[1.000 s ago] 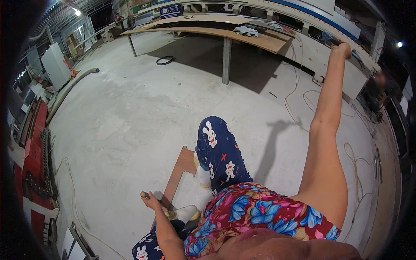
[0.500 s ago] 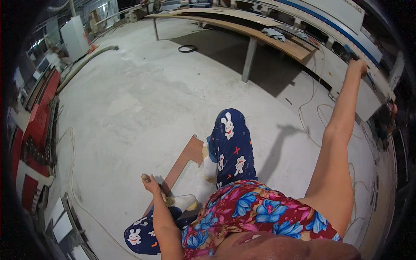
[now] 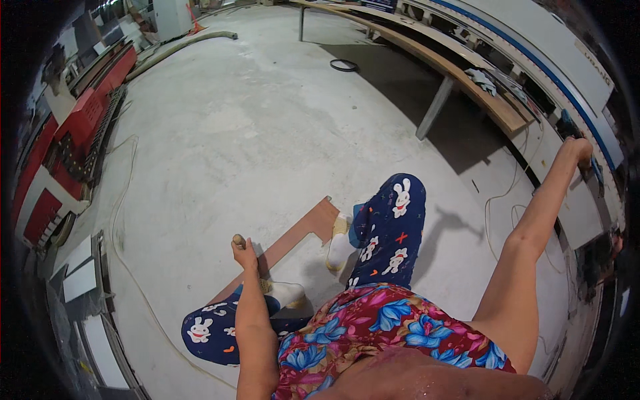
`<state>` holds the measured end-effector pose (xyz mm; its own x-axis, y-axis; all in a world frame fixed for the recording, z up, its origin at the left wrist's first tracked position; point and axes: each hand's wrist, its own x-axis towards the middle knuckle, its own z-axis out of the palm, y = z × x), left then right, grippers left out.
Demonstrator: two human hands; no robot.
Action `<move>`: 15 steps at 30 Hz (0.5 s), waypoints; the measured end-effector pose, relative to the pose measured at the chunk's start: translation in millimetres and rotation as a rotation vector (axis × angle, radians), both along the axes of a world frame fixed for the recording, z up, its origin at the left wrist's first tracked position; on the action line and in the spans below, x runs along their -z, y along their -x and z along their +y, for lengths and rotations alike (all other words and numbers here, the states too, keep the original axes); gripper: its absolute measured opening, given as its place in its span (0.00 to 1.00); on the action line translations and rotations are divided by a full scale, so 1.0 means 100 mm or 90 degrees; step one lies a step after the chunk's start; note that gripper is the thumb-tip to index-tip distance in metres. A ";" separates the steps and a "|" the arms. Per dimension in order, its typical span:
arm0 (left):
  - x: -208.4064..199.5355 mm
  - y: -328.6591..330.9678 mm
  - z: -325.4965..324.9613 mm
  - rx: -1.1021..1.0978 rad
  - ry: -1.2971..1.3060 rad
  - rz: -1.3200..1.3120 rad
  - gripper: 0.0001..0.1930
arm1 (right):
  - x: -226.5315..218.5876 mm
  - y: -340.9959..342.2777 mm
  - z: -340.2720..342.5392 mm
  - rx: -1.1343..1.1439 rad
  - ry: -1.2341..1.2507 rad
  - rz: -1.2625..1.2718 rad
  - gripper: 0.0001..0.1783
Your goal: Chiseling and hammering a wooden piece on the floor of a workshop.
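Though apart, hands (image 3: 245,256); brown handle (image 3: 239,239) in left

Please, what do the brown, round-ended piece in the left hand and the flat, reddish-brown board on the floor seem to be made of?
Brown, round-ended piece in the left hand: perhaps wood, dull, judging by its uneven brown; the grip hides much of it.
Flat, reddish-brown notched board: probably wood or fibreboard, matt, judging by its even colour and straight edges; laminate is possible.

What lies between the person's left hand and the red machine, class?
In the head view, a pale cable lies on grey floor between the left hand and red machine.
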<state>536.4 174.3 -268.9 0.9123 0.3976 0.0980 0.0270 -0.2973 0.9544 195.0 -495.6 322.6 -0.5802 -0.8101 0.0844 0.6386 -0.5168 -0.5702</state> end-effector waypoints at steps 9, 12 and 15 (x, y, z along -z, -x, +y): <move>0.16 0.02 0.18 0.044 -0.057 -0.030 0.24 | 0.61 -1.35 1.10 -0.290 0.365 -0.030 0.12; 0.06 -0.13 0.08 0.034 0.003 -0.088 0.22 | 1.02 -1.88 1.89 -0.552 0.431 -0.009 0.10; -0.26 -0.24 -0.11 0.064 0.137 -0.067 0.17 | 1.62 -2.33 2.84 -0.683 0.393 0.105 0.12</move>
<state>560.6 162.8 -242.9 0.9375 0.3274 0.1176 -0.0954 -0.0831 0.9920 427.6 -211.7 160.9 0.4017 -0.6667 0.6278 0.8471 0.0100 -0.5313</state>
